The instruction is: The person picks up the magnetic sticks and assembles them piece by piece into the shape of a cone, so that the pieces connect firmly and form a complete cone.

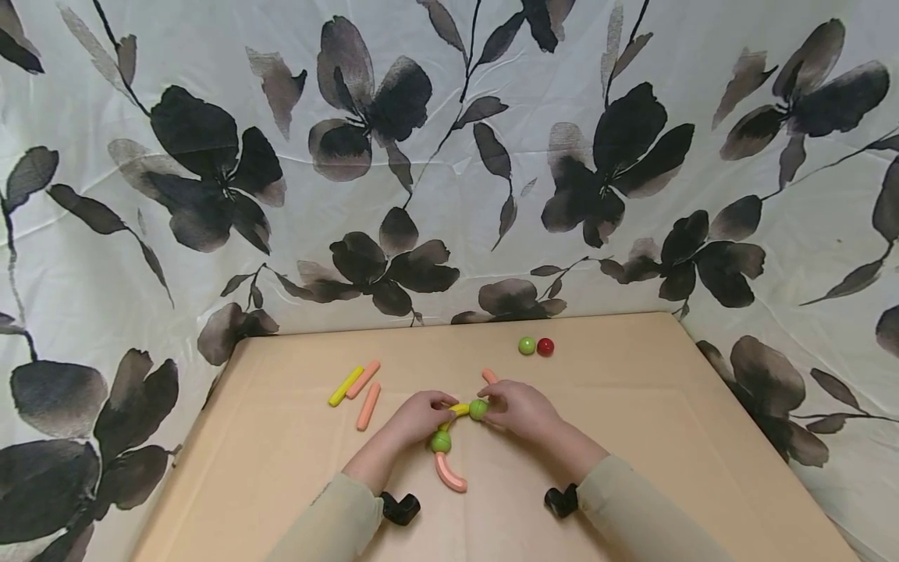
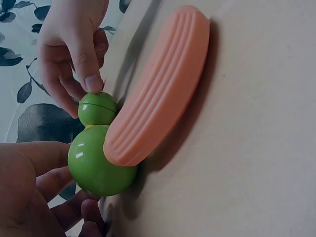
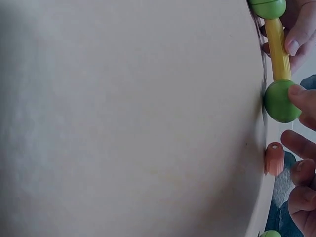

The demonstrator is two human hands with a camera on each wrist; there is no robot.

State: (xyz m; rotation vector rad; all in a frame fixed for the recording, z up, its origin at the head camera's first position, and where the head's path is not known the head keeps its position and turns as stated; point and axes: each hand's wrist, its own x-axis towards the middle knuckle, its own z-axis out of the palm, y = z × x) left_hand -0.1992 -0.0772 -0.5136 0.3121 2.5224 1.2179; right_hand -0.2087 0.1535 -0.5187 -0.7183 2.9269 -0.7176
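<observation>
I see my left hand (image 1: 419, 416) pinching the yellow rod (image 1: 459, 409) near the middle of the table (image 1: 632, 437), while my right hand (image 1: 523, 407) pinches the green ball (image 1: 478, 409) on the rod's far end. The rod's long axis runs from that ball down toward me and leftward to a second green ball (image 1: 440, 442). From this nearer ball a curved pink piece (image 1: 449, 473) points toward me. Three loose sticks (image 1: 357, 386) lie to the left; a green and a red ball (image 1: 536, 346) sit touching, farther back.
</observation>
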